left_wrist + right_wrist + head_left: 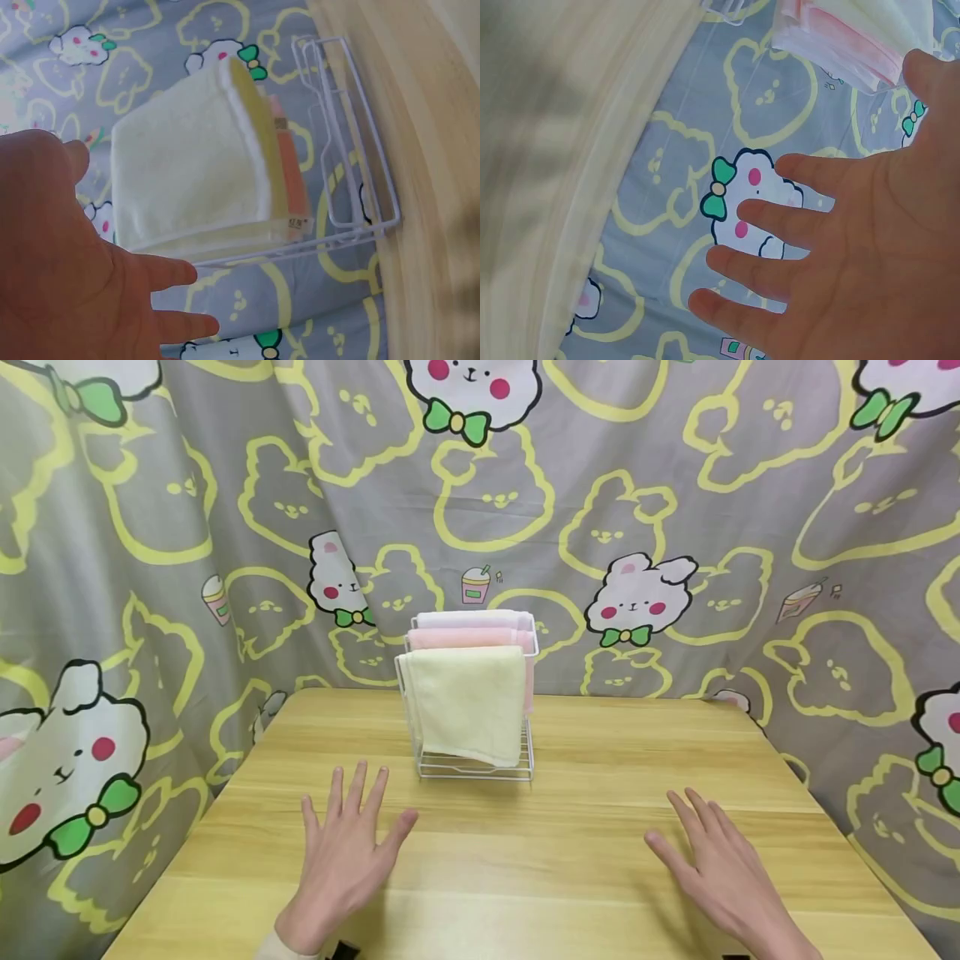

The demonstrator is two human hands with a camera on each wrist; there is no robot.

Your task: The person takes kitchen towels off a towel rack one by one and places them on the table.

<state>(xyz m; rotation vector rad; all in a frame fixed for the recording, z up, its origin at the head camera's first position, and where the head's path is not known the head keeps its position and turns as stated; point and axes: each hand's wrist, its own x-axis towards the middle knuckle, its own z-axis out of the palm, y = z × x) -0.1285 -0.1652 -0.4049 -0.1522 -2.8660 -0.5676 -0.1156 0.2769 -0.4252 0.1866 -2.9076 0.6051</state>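
Straight-fingered and spread wide, the left hand (342,864) is held out over the near part of the wood-grain table (525,877), gripping nothing. To its right and farther back, a white wire rack (476,774) stands upright before the rabbit-print curtain (570,452), near the hand but apart from it. Three folded towels hang on the rack in a row: a pale yellow one (468,702) in front, a pink one (472,637) behind it and a white one (472,619) at the back. Farther right, the right hand (723,868) is likewise open and holds nothing, well apart from the rack. With all three towels hung and neither hand on them, handling seems either finished or not yet begun; these views cannot settle which, nor what is left.
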